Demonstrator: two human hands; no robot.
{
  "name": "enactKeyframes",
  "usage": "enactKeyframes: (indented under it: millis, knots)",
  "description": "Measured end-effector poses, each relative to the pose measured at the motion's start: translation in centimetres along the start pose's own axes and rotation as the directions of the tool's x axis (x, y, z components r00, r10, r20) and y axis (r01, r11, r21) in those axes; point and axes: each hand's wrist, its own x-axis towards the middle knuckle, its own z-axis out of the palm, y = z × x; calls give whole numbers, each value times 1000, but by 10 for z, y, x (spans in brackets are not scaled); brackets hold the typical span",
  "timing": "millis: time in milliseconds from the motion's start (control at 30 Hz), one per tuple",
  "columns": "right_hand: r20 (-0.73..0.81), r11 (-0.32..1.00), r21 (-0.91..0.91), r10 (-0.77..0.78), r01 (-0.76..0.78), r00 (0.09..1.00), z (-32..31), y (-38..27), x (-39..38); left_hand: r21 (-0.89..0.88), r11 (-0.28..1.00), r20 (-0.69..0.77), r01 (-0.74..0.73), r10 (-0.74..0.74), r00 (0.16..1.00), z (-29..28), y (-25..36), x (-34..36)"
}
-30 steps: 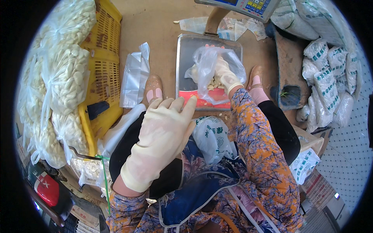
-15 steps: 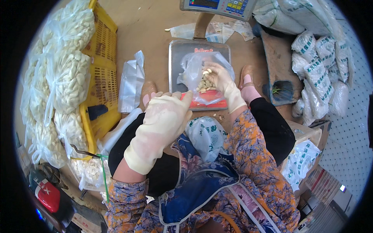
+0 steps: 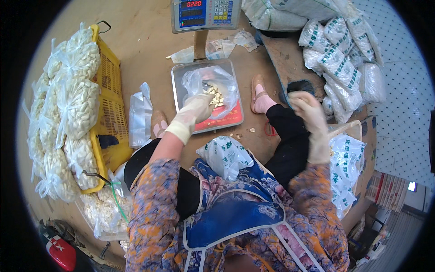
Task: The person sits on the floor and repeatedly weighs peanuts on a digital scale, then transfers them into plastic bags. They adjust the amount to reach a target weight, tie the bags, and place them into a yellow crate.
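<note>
A clear plastic bag (image 3: 229, 81) of peeled garlic cloves (image 3: 218, 96) lies with its mouth spread on the platform of the weighing scale (image 3: 238, 121). My gloved left hand (image 3: 195, 109) is at the bag's near left edge, its fingers closed on the plastic beside the cloves; the fingertips are partly hidden. Off to the right, my gloved right hand (image 3: 309, 108) is raised above my right knee with its fingers curled in. Whatever it may hold does not show. In my lap rests a white printed plastic bag (image 3: 225, 156).
Filled bags of garlic (image 3: 77, 106) are heaped along a yellow crate (image 3: 111, 131) at left. A folded plastic sheet (image 3: 141, 115) lies beside it. The scale's display (image 3: 206, 16) stands at the far side. Right are white printed packs (image 3: 342, 68) and a box (image 3: 358, 129) holding printed bags.
My right hand has left the bag and moved right, over my knee. My left hand has gone forward to the bag. The view has shifted, and the scale's display has come into fuller view.
</note>
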Motion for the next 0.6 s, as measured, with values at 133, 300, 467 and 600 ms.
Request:
enactKeyframes:
  millis: [133, 300, 467, 600]
  knots:
    - [-480, 887, -444, -114, -129, 870, -153, 30, -121, 11, 991, -97, -131, 131, 987, 51, 11, 30]
    - [-729, 254, -673, -66, -695, 682, -213, 58, -240, -63, 954, -28, 294, -296, 955, 54, 12, 35]
    - [-600, 667, -665, -209, -336, 772, -152, 55, -186, 67, 844, 13, 531, -533, 846, 49, -6, 7]
    - [64, 670, -706, -261, 228, 963, 26, 6, -66, 105, 872, 125, 478, -488, 864, 65, -21, -16]
